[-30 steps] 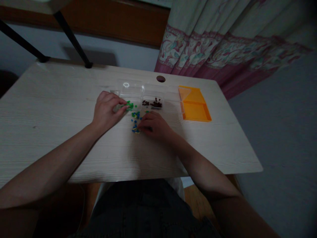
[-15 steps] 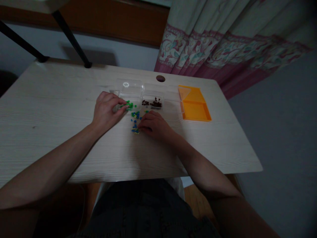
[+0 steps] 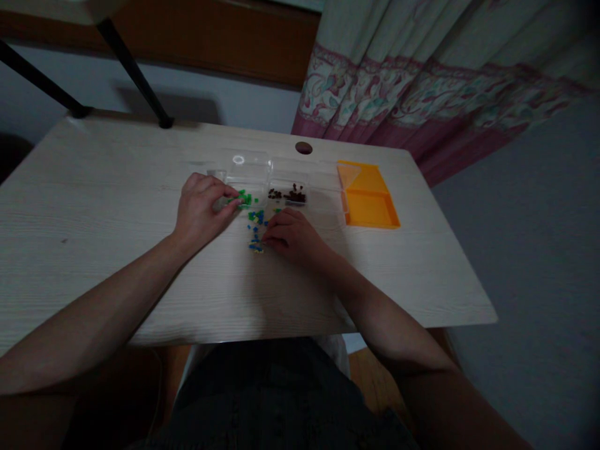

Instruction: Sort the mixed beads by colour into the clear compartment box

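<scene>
My left hand (image 3: 202, 203) reaches over the near-left edge of a clear plastic box (image 3: 260, 186), thumb and fingertips close together by the small green pieces (image 3: 246, 199) in its left compartment. What those fingertips hold, if anything, is too small to tell. Small dark brown pieces (image 3: 295, 196) lie in the neighbouring compartment. In front of the box, a loose pile of tiny blue, green and yellow pieces (image 3: 256, 217) is spread on the table. My right hand (image 3: 294, 236) rests at this pile's right side, its fingers curled in a pinch; any piece between them is hidden.
An orange box (image 3: 370, 209) stands open to the right of the clear one, partly under its see-through lid. Black stand legs (image 3: 140, 81) rise at the table's (image 3: 117, 169) back left. Near the back edge is a round hole (image 3: 304, 148), with a patterned curtain (image 3: 398, 87) behind.
Almost nothing differs; both hands stay in the same places, with only a very slight shift of the right fingertips and the view.
</scene>
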`<state>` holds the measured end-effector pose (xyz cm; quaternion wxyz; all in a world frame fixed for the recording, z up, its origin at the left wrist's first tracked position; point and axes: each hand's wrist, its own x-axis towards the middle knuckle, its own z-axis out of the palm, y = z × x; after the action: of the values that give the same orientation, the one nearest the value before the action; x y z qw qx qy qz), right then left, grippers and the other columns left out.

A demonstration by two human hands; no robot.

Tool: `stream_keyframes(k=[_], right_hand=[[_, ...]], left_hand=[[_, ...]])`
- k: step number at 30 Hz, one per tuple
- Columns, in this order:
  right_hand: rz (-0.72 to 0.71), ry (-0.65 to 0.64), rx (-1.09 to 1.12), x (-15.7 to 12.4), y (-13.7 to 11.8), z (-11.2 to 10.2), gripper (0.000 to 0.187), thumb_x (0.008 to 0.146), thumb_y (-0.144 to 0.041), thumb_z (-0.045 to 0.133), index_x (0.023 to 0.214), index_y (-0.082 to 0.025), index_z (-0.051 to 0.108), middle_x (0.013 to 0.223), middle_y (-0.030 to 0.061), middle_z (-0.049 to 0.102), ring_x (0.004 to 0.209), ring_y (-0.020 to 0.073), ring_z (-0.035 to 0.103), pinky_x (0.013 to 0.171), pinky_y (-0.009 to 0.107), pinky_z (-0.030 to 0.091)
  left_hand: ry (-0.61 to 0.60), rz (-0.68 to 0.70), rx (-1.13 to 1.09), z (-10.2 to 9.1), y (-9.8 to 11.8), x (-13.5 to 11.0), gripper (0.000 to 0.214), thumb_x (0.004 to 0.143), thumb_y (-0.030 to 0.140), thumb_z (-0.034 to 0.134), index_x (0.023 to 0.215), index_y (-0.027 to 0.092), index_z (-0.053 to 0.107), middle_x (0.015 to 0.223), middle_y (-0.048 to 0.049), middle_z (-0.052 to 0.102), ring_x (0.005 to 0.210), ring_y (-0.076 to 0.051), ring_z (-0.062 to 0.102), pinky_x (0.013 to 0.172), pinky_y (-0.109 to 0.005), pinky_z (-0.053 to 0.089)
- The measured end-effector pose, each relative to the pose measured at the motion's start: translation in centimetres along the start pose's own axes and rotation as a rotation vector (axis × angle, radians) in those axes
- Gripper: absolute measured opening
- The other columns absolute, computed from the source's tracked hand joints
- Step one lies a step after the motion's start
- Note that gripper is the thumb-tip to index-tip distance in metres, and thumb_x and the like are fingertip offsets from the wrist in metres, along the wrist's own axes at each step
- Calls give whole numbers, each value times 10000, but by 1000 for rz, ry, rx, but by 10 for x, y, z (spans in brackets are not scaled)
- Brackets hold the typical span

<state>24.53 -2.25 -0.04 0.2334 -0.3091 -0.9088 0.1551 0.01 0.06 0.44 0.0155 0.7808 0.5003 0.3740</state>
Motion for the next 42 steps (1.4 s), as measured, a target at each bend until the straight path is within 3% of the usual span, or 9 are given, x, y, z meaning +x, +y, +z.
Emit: stream_keyframes(k=[7,15,25,28,35,42], right_hand=[[128,125,17,1,2,-4,126,897,-266,652,874,-226,769,914,53,666,916,203,569,900,361,414],[144,123,10,1,1,-4,104,876,-248,676,883,-219,776,904,59,669,916,208,582,907,373,426],[181,164,35,2,0,-6,81,850,-201,702,871,-227,775,908,52,673,927,208,588,898,371,459],[209,185,83,2,0,-6,94,841,-190,706,879,-233,780,919,50,671,939,207,594,894,367,470],[248,199,250,3,-3,-6,103,849,-216,690,884,-242,783,891,25,675,884,176,616,847,326,485],[298,142,303,5,-6,-7,105,859,-270,686,888,-242,783,900,20,690,859,163,622,807,296,477]], left_hand=[[30,16,84,-1,-4,-1,334,924,508,561,958,216,719,928,-31,659,986,-233,552,901,-453,441],[54,-1,148,-1,-4,0,264,905,433,626,964,204,744,908,-54,658,948,-244,557,876,-436,457],[50,8,80,0,-4,-1,245,930,379,571,1052,247,737,915,-67,657,954,-258,545,891,-457,438],[-7,90,-1,-1,-1,-2,250,926,392,571,1073,256,721,935,-56,654,968,-246,549,910,-442,433],[-243,425,-139,-3,14,-4,261,894,402,627,1090,251,711,965,-52,669,955,-226,586,882,-399,462],[-303,444,-91,0,12,-8,255,912,417,598,1077,263,716,955,-55,693,987,-236,604,888,-397,466]])
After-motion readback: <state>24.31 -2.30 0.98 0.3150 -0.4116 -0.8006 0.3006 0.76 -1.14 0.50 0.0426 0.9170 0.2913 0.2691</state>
